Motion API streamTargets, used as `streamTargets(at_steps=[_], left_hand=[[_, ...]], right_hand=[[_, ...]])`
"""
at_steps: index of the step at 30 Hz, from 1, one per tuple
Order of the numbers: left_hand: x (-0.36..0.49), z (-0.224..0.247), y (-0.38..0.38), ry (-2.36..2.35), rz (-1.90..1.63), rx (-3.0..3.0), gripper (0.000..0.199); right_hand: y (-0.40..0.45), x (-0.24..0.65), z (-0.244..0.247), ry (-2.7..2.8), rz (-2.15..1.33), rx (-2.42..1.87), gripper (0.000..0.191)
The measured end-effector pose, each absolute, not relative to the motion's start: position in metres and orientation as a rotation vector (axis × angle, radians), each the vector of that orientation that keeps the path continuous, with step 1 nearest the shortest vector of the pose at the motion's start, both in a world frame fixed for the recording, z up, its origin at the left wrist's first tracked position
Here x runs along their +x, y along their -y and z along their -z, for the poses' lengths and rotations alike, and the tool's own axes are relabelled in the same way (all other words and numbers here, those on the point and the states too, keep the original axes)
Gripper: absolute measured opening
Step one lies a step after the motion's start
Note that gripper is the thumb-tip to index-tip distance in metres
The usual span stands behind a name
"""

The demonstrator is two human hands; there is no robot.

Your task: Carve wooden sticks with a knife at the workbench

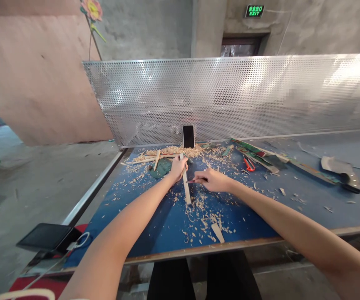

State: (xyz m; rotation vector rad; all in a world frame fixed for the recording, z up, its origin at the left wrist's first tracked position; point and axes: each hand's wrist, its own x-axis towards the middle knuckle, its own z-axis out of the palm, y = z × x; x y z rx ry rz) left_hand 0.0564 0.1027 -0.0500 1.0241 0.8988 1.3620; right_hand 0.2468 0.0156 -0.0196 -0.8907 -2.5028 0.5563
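My left hand [177, 167] is closed around the upper part of a narrow pale wooden strip [186, 189], which slants over the blue tabletop with its lower end near the wood shavings. From the right, my right hand [212, 180] grips a small carving knife [191, 181]; its thin blade meets the strip's edge at about mid-length. Most of the knife's handle is hidden in my fingers. Curled wood shavings [203, 204] lie around and below the strip. A short flat wood piece [217, 232] rests near the table's front edge.
A phone [188, 136] leans against the perforated metal panel [173, 96] at the back. A red utility knife [249, 164] and long painted wood strips [304, 166] lie to the right. A dark green cloth-like thing [161, 167] is behind my left hand. A black tablet-like device [47, 237] sits front left.
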Motion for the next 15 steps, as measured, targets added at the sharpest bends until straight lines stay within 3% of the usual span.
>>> streamTargets(at_steps=[7, 15], left_hand=[[0.0551, 0.0520, -0.1029, -0.894, -1.371, 1.098, 0.024], [0.0526, 0.0584, -0.1115, -0.956, -1.412, 1.058, 0.039]], right_hand=[[-0.0141, 0.2484, 0.0189, 2.524, -0.515, -0.863, 0.019], [-0.0128, 0.2475, 0.0181, 2.517, -0.513, -0.892, 0.023]])
